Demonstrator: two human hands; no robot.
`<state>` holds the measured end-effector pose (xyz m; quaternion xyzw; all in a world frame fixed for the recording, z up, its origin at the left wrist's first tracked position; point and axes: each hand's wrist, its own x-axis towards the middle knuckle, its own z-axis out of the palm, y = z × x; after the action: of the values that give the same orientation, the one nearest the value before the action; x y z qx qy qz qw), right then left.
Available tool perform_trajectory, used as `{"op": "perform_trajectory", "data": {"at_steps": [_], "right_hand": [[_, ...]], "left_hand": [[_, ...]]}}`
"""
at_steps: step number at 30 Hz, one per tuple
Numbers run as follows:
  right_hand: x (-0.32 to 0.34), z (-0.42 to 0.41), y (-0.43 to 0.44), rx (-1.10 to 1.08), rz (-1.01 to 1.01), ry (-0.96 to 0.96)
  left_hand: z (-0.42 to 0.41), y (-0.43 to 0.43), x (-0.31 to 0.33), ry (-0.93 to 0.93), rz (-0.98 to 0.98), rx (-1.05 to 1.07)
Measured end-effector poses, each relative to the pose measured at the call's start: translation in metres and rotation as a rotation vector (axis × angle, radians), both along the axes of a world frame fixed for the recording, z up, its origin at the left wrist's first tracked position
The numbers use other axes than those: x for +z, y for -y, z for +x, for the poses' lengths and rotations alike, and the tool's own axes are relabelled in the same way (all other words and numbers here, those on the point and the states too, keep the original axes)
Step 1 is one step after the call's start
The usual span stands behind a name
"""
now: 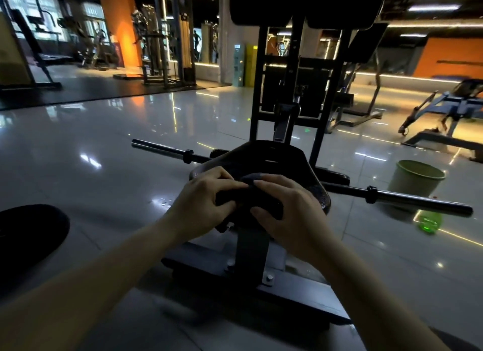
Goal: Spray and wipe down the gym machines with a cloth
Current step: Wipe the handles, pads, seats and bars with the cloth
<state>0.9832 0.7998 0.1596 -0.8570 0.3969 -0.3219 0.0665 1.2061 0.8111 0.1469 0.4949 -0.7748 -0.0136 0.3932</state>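
Observation:
A dark cloth [247, 193] lies bunched on the near edge of a black machine seat [269, 158] at the centre of the view. My left hand [206, 193] and my right hand [285, 206] both grip the cloth from either side, with fingertips nearly touching over it. The seat sits on a grey post [251, 246] bolted to the machine's base. A green spray bottle [428, 221] lies on the floor to the right, out of my hands. Black back pads [305, 2] hang above the seat.
A chrome bar [407, 199] sticks out right of the seat and another bar [162, 148] sticks out left. A green bucket [413, 179] stands on the glossy tile floor at right. A black round pad [28, 235] is at left. Other machines stand farther back.

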Motion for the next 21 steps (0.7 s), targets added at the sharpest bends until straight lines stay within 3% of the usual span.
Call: {"op": "perform_trajectory", "data": {"at_steps": [4, 8, 11, 16, 21], "right_hand": [[-0.007, 0.02, -0.01, -0.046, -0.025, -0.097], [-0.015, 0.057, -0.011, -0.304, -0.146, -0.208], [-0.023, 0.079, -0.007, -0.429, -0.238, -0.173], [-0.024, 0.068, -0.012, -0.496, -0.26, -0.053], [-0.023, 0.039, -0.02, -0.71, -0.171, 0.03]], "left_hand": [[0.013, 0.002, 0.01, -0.279, 0.208, -0.191], [0.032, 0.007, 0.011, -0.354, 0.124, -0.106], [0.039, 0.011, 0.004, -0.318, -0.011, 0.005], [0.047, 0.013, -0.007, -0.112, -0.139, -0.071], [0.054, 0.01, -0.012, 0.057, -0.11, -0.143]]}}
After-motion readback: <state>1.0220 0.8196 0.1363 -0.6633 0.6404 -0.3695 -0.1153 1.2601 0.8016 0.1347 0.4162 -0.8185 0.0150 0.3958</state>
